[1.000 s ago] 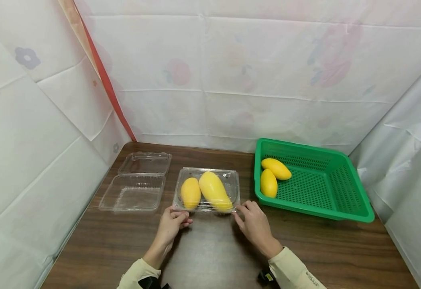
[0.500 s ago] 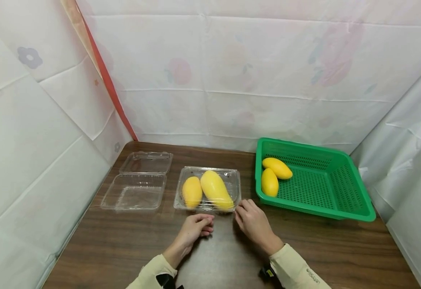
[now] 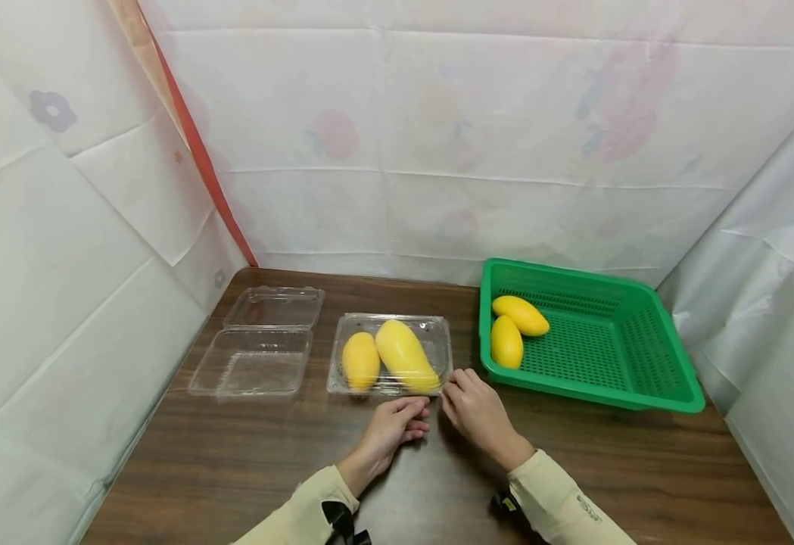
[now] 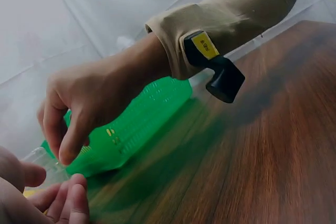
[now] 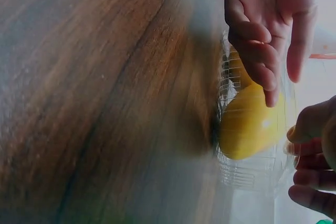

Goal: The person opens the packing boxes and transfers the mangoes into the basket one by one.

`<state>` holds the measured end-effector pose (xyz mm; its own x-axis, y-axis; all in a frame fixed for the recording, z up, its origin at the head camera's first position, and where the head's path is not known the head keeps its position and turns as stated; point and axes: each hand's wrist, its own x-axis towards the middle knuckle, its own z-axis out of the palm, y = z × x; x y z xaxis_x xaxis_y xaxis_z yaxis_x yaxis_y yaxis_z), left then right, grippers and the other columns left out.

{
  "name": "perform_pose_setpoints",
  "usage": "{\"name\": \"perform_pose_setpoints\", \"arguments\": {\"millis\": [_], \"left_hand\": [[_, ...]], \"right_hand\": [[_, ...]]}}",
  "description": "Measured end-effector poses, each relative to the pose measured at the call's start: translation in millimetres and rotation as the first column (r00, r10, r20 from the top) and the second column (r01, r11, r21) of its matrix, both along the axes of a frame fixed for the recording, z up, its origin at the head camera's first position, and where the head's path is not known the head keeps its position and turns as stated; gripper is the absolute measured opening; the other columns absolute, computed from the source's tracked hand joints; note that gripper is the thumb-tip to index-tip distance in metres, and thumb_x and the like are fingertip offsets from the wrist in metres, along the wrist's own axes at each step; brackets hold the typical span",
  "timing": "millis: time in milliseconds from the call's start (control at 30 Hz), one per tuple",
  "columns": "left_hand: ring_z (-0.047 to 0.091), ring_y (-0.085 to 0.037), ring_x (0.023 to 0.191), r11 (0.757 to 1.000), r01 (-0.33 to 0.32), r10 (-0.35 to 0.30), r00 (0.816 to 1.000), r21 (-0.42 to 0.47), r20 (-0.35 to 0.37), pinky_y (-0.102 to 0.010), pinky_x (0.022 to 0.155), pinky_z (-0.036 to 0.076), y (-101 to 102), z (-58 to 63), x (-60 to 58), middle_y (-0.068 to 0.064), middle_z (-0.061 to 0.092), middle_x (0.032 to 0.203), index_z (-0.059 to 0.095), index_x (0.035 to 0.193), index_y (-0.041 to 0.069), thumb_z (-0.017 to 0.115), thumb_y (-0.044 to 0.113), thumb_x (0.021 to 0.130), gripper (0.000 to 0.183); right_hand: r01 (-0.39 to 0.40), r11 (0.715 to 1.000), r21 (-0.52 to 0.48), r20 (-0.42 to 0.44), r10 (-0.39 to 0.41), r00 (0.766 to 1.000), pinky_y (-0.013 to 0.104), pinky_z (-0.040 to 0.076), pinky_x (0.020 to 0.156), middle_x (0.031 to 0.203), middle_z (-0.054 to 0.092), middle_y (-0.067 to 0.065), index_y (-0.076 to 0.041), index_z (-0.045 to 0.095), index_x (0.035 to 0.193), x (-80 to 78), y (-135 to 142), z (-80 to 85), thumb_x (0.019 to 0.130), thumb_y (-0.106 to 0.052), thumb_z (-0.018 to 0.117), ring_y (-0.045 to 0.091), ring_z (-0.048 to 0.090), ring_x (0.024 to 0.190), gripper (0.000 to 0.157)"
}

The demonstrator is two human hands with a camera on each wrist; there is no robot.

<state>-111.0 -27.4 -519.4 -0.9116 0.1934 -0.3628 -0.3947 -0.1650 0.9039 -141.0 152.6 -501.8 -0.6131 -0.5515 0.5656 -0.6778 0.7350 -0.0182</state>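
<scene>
A clear plastic clamshell box (image 3: pixel 442 341), lid down, stands mid-table with two yellow mangoes inside: a smaller one (image 3: pixel 361 362) at left and a larger one (image 3: pixel 403 352) at right. My right hand (image 3: pixel 478 415) pinches the box's front right corner between thumb and fingers, as the left wrist view also shows. Just in front of the box's front edge is my left hand (image 3: pixel 390 431), palm turned inward, fingers loosely bent and thumb apart from them in the right wrist view. It holds nothing; whether its fingertips touch the rim I cannot tell.
A second clear clamshell (image 3: pixel 260 363) lies unfolded at the left. At the right stands a green perforated basket (image 3: pixel 590 397) with two yellow mangoes (image 3: pixel 508 342) in its left end. White printed sheets (image 3: pixel 397 151) wall the table's back and sides.
My left hand has left the box's front left corner and slid right along its front edge. The right hand stays at the front right corner. Box and mangoes stay put.
</scene>
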Motion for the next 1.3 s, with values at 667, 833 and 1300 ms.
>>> {"name": "perform_pose_setpoints", "arguments": {"millis": [667, 833, 1300], "left_hand": [[0.065, -0.005, 0.066, 0.993, -0.096, 0.093, 0.994, 0.065, 0.049, -0.019, 0.061, 0.053, 10, -5.6, -6.2, 0.002, 0.069, 0.079, 0.065, 0.114, -0.009, 0.057, 0.017, 0.098, 0.032], [0.064, -0.005, 0.063, 0.992, -0.108, 0.106, 0.993, 0.064, 0.044, -0.018, 0.059, 0.052, 13, -4.2, -6.6, 0.002, 0.07, 0.077, 0.065, 0.111, -0.011, 0.058, 0.015, 0.097, 0.031], [0.063, -0.005, 0.06, 0.994, -0.103, 0.102, 0.995, 0.036, 0.021, -0.018, 0.058, 0.053, 19, -3.7, -8.1, 0.003, 0.066, 0.071, 0.066, 0.102, -0.013, 0.055, 0.007, 0.095, 0.024]], "right_hand": [[-0.113, 0.994, -0.004, 0.011, 0.113, 0.994, 0.023, 0.053, 0.064, 0.087, 0.06, 0.0, -0.01, 0.07, 0.084, 0.1, 2, -3.8, 0.075, -0.01, 0.078, 0.013, 0.055, 0.076, 0.012], [-0.168, 0.986, -0.001, -0.03, 0.168, 0.985, 0.021, 0.052, 0.062, 0.082, 0.059, 0.0, -0.009, 0.071, 0.08, -1.6, 3, -4.8, 0.072, -0.006, 0.079, 0.011, 0.056, 0.072, 0.012], [-0.24, 0.971, -0.027, -0.052, 0.238, 0.97, 0.02, 0.051, 0.06, 0.079, 0.06, 0.0, -0.008, 0.073, 0.081, -1.2, 2, -0.8, 0.071, -0.007, 0.083, 0.011, 0.055, 0.069, 0.014]]}}
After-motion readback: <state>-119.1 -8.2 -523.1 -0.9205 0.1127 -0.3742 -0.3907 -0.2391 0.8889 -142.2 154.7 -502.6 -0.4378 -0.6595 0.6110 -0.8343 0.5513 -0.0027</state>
